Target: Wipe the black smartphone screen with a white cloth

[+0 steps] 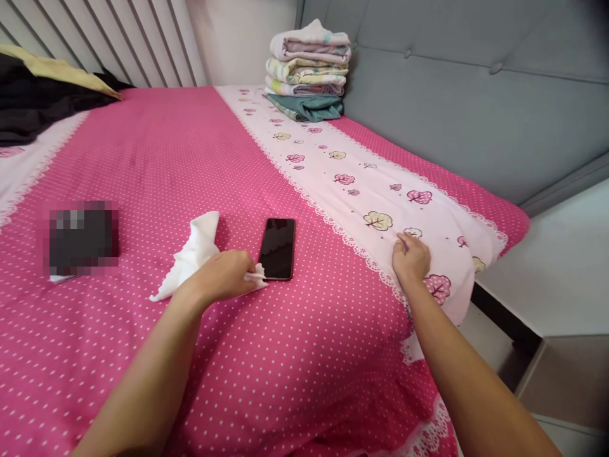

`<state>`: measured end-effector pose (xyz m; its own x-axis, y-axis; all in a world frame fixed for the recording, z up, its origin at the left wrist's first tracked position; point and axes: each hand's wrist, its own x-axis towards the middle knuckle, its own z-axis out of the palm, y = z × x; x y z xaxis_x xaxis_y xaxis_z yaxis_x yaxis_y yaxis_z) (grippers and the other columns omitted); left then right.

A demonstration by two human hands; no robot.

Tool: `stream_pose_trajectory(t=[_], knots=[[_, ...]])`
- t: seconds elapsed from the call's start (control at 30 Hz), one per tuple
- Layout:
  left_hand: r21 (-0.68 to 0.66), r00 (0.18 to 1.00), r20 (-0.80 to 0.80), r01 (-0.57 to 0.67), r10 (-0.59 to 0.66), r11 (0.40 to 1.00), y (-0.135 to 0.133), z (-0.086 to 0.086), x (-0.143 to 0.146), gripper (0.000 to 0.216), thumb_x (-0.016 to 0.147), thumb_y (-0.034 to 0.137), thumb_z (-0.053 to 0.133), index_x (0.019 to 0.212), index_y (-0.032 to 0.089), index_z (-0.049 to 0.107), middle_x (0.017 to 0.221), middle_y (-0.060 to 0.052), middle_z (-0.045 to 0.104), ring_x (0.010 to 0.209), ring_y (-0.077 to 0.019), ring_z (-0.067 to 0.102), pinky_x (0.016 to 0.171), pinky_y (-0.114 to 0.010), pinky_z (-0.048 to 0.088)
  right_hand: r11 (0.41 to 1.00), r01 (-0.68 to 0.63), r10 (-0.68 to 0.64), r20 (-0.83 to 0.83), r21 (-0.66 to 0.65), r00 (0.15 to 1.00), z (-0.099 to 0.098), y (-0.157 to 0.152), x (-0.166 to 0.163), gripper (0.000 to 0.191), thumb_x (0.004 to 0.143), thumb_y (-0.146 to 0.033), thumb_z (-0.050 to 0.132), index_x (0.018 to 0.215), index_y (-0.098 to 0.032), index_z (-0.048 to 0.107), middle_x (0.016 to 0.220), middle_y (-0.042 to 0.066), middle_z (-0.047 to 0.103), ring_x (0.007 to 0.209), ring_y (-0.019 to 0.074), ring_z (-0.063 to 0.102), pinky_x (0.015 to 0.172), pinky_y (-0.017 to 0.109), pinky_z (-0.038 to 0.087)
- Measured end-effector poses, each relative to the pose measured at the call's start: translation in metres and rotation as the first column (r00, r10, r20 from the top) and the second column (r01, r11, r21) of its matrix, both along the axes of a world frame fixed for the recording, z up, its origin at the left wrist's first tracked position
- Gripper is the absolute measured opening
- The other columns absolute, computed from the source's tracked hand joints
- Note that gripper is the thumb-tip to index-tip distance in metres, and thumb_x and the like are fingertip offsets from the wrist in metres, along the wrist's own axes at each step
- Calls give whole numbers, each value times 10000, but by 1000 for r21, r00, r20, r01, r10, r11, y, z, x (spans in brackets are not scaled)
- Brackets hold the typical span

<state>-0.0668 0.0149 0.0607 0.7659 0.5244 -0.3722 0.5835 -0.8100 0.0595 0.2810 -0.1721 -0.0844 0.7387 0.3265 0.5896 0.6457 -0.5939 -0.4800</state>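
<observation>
The left hand [223, 274] lay on the bed [295, 355], and its grip was closed on the corner of a white tissue [193, 254]. The rest of the tissue was spread behind the hand, a little crumpled, with one end standing up. Just beside the fingers, on the right of them, there was a black phone [278, 247] lying flat with the dark screen up; the tip of the tissue almost touched its lower edge, but I cannot tell if they really touched.

The right hand [412, 259] rested on the pale band [361, 190] of the bedsheet, the one printed with small trees, close to the lace edge where it met the pink dotted cloth. The fingers were bent and pressed on the cloth; whether they pinched a fold of it or only pushed it down, I cannot tell. It held nothing else.

Far on the left of the bed there was a dark, blurred thing [83, 238], well apart from both hands. At the head of the bed a stack of folded cloths [309, 66] stood against the grey padded headboard [476, 95], with a green folded piece under it. In the upper left corner some dark clothes [33, 95] lay on the bed, with a yellow piece on top
</observation>
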Motion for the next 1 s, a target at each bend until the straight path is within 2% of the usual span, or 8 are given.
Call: stream_pose_trajectory(t=[0.13, 0.27, 0.33, 0.43, 0.53, 0.73, 0.87, 1.0], knots=[[-53, 998, 36, 59, -57, 997, 3, 3, -6, 300, 768, 418, 494, 669, 203, 679, 644, -42, 652, 573, -163, 551, 542, -287, 293, 1000, 3, -3, -11, -5, 1000, 0, 0, 0, 392, 768, -277, 417, 967, -116, 715, 1084, 146, 685, 1045, 266, 591, 980, 440, 394], [-37, 948, 315, 53, -38, 998, 5, 11, -10, 363, 815, 471, 467, 855, 209, 714, 771, -23, 684, 648, -145, 573, 594, -262, 343, 1000, -2, 2, -8, 3, 1000, 0, 0, 0, 377, 767, -277, 425, 957, -130, 715, 1069, 133, 691, 1032, 261, 596, 977, 440, 396], [-29, 919, 390, 74, -56, 997, 4, 10, -7, 355, 834, 451, 461, 931, 222, 715, 857, -19, 696, 716, -145, 593, 635, -251, 363, 1000, 1, -1, -6, 12, 1000, 0, 0, 0, 365, 766, -270, 433, 955, -137, 716, 1070, 128, 691, 1034, 260, 596, 975, 440, 397], [-78, 959, 268, 112, -87, 991, 1, 1, 1, 287, 812, 391, 512, 932, 241, 726, 900, -23, 708, 755, -157, 611, 630, -244, 371, 1000, 7, -7, -10, 17, 1000, 0, 0, -1, 342, 763, -253, 447, 954, -158, 715, 1073, 113, 692, 1038, 256, 594, 977, 446, 392], [-82, 982, 175, 84, -69, 993, 0, -7, 8, 254, 797, 348, 538, 935, 256, 731, 926, -28, 713, 761, -167, 623, 618, -246, 374, 1000, 3, -3, -11, 10, 1000, 1, 0, -1, 339, 763, -241, 450, 957, -149, 714, 1073, 124, 690, 1039, 260, 593, 976, 451, 393], [23, 983, 180, -44, 39, 999, 3, -15, 13, 295, 828, 402, 513, 1018, 293, 711, 982, -35, 704, 856, -192, 634, 671, -249, 392, 1000, -3, 3, -5, 10, 1000, 1, 1, -2, 339, 773, -238, 446, 963, -146, 712, 1080, 126, 685, 1038, 256, 592, 973, 447, 398], [98, 966, 233, -141, 115, 985, 9, -25, 16, 360, 862, 446, 448, 1085, 293, 686, 1005, -45, 694, 874, -200, 631, 636, -244, 379, 1000, -12, 12, -6, -13, 1000, 1, 1, -2, 360, 776, -241, 437, 977, -121, 710, 1086, 149, 680, 1038, 259, 591, 980, 443, 391], [-1, 969, 243, -50, 49, 999, 8, -24, 15, 354, 844, 439, 480, 1048, 260, 707, 1008, -55, 696, 843, -193, 634, 669, -250, 393, 1000, -3, 3, -14, -2, 1000, 1, 1, -2, 354, 775, -241, 435, 975, -136, 708, 1087, 131, 682, 1049, 255, 586, 987, 443, 385]])
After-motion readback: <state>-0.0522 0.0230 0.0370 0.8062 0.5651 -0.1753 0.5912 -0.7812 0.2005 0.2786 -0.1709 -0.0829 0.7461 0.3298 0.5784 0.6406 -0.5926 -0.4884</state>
